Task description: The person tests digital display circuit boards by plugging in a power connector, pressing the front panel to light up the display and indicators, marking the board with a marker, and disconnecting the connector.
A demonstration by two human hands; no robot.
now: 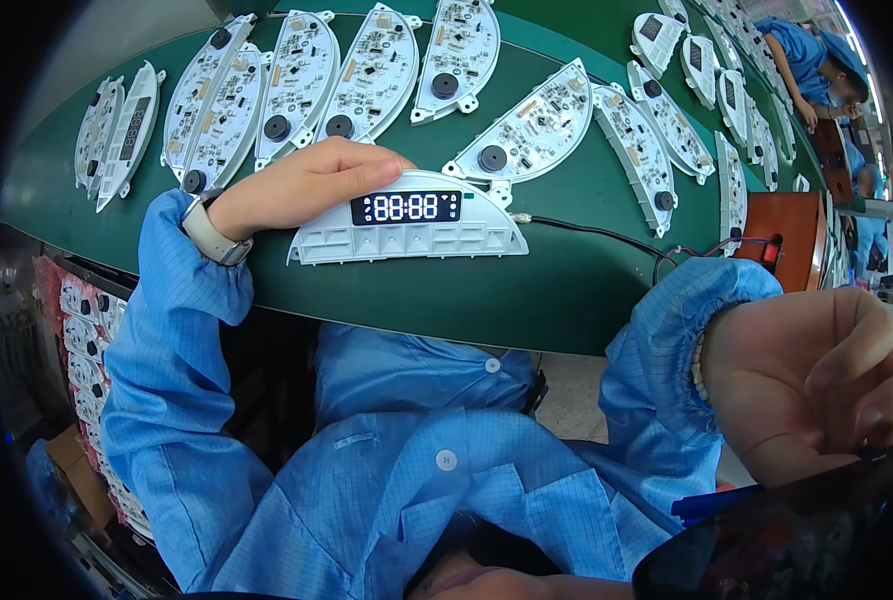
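A white half-moon digital display module point(412, 245) stands near the bench edge, its black window lit with white digits and small icons. My left hand point(312, 180) grips it from its upper left side, thumb over the top edge; the other fingers are mostly hidden behind. A black cable point(592, 229) is plugged in at the module's right end. Raised at the lower right, away from the bench, is my right hand point(812, 375), palm showing and fingers curled in. Its fingertips meet a dark, glossy curved object point(777, 530) close to the camera; what they pinch is unclear.
Several white half-moon circuit boards with round black buzzers, such as this board point(532, 125), lie across the green bench point(447, 300). A reddish-brown box point(787, 235) with thin wires sits at the right. Racked boards point(87, 370) stand lower left. A co-worker point(812, 65) is at the far right.
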